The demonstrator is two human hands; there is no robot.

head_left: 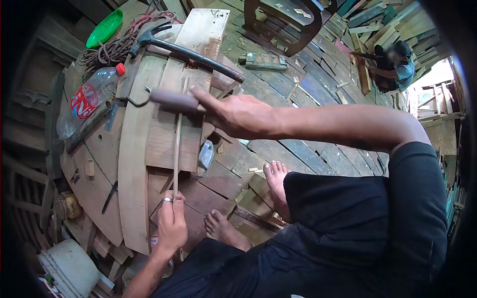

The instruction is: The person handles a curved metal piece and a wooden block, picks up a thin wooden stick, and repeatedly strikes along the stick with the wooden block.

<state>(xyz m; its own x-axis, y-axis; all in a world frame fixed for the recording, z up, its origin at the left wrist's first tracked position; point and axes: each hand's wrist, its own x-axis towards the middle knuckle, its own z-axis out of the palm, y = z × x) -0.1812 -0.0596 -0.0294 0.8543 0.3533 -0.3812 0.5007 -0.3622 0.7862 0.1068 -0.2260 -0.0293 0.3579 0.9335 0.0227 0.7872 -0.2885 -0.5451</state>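
Observation:
My left hand [173,225], a ring on one finger, is closed around the lower part of a thin wooden strip [177,149]. The strip lies lengthwise along a wooden board [159,141] on the bench. Farther up, my right hand [231,113] grips a brown, blade-like tool [174,101], smeared by motion; its exact kind cannot be made out. That tool crosses over the strip near its upper end. Just beyond it, a claw hammer [198,57] rests across the boards.
On the bench's left lie a plastic bottle [92,99], a rope coil [107,57], a green basket [105,29] and a curved metal hook [138,103]. A white container [69,268] stands lower left. Another person [395,67] sits among wood scraps at the far right.

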